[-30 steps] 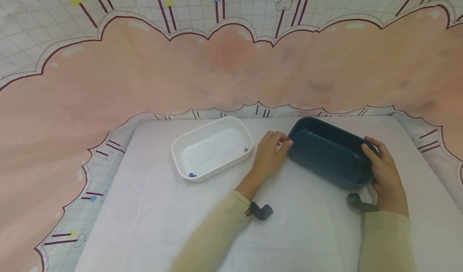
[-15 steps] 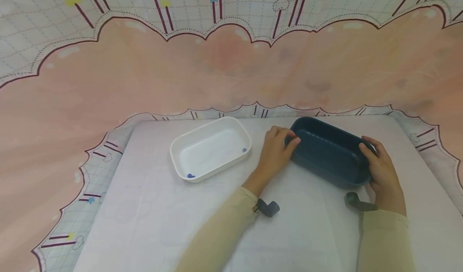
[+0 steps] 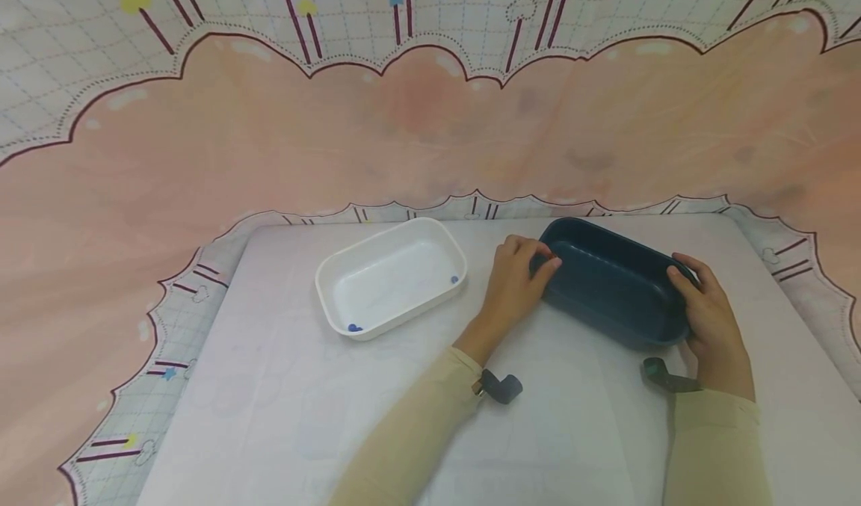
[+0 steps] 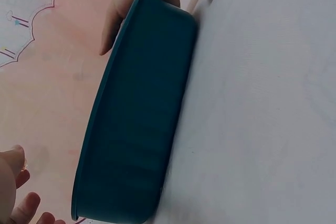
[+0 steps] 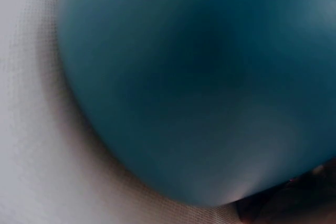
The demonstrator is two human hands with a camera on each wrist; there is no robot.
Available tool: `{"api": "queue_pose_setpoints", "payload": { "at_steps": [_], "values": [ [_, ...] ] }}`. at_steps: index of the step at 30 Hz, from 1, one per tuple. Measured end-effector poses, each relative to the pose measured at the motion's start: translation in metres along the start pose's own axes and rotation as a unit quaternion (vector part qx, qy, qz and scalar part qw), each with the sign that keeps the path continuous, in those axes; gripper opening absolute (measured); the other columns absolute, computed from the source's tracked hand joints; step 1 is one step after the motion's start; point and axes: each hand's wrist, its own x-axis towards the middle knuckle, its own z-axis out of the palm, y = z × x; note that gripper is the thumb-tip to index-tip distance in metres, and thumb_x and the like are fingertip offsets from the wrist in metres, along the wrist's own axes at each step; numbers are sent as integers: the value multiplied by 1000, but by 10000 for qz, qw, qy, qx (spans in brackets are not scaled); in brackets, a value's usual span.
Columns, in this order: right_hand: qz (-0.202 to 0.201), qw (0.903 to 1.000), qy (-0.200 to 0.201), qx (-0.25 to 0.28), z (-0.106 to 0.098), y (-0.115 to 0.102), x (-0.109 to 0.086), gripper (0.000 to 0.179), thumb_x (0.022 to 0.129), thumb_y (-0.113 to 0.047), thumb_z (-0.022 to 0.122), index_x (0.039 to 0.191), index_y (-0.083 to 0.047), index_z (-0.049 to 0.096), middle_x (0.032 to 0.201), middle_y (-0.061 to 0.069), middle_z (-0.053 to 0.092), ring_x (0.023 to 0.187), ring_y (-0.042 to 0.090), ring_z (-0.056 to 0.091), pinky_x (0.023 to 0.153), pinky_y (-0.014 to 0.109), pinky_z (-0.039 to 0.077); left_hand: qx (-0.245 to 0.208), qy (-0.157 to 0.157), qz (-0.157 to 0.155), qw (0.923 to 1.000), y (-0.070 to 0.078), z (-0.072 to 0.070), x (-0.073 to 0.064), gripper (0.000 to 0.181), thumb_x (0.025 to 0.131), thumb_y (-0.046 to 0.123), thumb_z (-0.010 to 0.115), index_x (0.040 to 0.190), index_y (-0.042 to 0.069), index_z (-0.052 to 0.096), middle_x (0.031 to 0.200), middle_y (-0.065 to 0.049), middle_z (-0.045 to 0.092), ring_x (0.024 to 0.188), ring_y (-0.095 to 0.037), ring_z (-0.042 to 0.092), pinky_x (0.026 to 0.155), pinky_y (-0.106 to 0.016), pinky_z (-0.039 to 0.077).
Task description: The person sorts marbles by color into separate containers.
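My right hand (image 3: 716, 315) grips the right end of a deep, dark teal rectangular dish (image 3: 615, 285), thumb over the rim and fingers along the outside. In the right wrist view the rounded outside of the teal dish (image 5: 184, 93) fills most of the picture. At the dish's left end, my left hand (image 3: 514, 282) is held over the rim, thumb and forefinger pinched together. The left wrist view shows a tiny orange-tinged piece (image 4: 25, 164) at those fingertips; its kind is too small to make out.
A white rectangular dish (image 3: 390, 237) stands left of the teal one, with several small blue pieces (image 3: 353, 328) in its near left corner and one blue piece (image 3: 454, 279) at its right. Both dishes are on a white-covered table (image 3: 282, 416), before a patterned peach cloth (image 3: 336, 132).
My left hand has moved slightly right, from beside the teal dish's left rim to over it, then stayed nearly still. My right hand keeps its grip on the dish.
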Motion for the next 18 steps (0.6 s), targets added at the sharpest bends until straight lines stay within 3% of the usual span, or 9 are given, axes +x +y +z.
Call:
{"api": "queue_pose_setpoints", "payload": {
  "at_steps": [5,18],
  "values": [
    [-2,10000,-8,17,0,0,0,56,102,-35,63,154,-35,42,159,-3,32,147,16,28,83,10,42,-14,-40,-39,10000,2,-1,1,21,101,35,64,111,17,67,120,-5,57,116,-20,54,95,-29,49],
    [15,10000,36,82,1,0,0,56,101,-35,64,153,-35,43,158,-3,33,145,18,30,74,12,44,62,46,11,10000,2,-3,-1,25,101,33,66,117,14,71,120,-7,59,115,-22,56,97,-31,49]
  ]
}}
